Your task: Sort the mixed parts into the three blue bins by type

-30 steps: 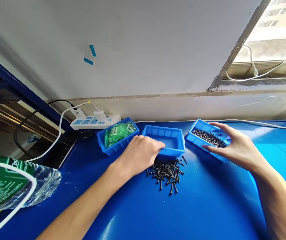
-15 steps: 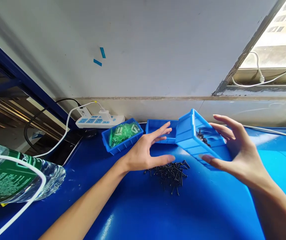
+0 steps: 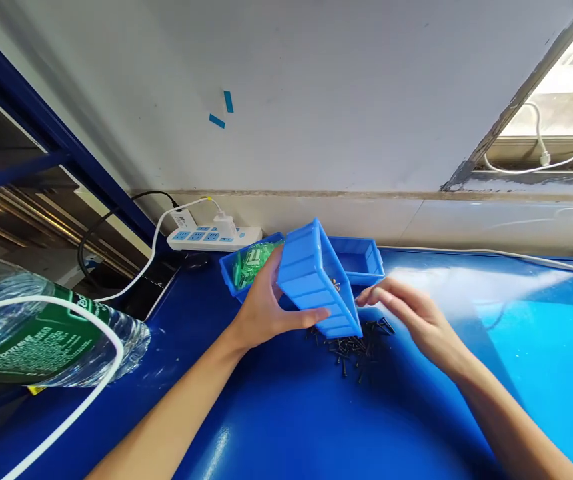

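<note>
My left hand (image 3: pixel 266 307) is closed around a light blue plastic bin (image 3: pixel 301 270), thumb on its near wall and fingers behind. The bin is held tilted in the air with its opening to the right; a few small metal pieces (image 3: pixel 335 285) show inside. Just right of that opening is my right hand (image 3: pixel 411 313), thumb and fingertips drawn together; whether they hold anything small is hidden. Beneath the bin, a loose pile of black screws (image 3: pixel 359 347) lies on the blue table (image 3: pixel 316 413), partly covered by the bin.
Behind stand a blue bin of green packets (image 3: pixel 253 263) and another blue bin (image 3: pixel 361 257), whose inside is partly hidden. A white power strip (image 3: pixel 206 239) lies along the wall. At left are a water bottle (image 3: pixel 56 340) and a white cable (image 3: pixel 111 347).
The held bin has passed from my right hand to my left and moved left over the screws. My right hand has let go, and its fingers have drawn together. The view has shifted slightly.
</note>
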Demonstrator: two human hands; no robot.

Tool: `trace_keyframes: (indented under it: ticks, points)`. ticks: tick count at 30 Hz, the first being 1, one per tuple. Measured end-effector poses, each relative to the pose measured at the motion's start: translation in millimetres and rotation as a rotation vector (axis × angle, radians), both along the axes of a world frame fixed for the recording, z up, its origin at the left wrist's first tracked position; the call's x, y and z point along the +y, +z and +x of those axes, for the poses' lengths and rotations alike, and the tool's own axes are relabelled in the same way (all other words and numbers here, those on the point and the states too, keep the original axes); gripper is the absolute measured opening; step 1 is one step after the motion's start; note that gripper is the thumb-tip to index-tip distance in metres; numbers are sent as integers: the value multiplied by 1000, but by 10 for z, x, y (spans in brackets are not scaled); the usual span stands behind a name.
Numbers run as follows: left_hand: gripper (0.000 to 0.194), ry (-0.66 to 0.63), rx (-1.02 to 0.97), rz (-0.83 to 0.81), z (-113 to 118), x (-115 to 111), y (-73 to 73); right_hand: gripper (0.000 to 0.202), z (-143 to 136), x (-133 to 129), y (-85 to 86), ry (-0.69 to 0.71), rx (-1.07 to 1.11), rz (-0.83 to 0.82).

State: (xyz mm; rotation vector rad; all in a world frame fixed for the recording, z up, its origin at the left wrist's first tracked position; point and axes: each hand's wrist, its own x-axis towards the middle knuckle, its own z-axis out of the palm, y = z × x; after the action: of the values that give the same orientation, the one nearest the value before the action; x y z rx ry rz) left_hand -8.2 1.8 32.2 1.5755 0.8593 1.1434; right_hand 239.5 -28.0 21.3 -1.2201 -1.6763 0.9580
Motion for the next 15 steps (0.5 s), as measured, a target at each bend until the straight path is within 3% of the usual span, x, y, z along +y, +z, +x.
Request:
trace_keyframes:
  ticks: [7, 15]
  points:
    - [88, 31, 66, 80, -21, -30, 19, 32, -87, -9, -87, 177, -161, -82]
    - [90, 86, 127, 139, -20, -52, 50, 35, -68, -3, -130, 211, 171, -252]
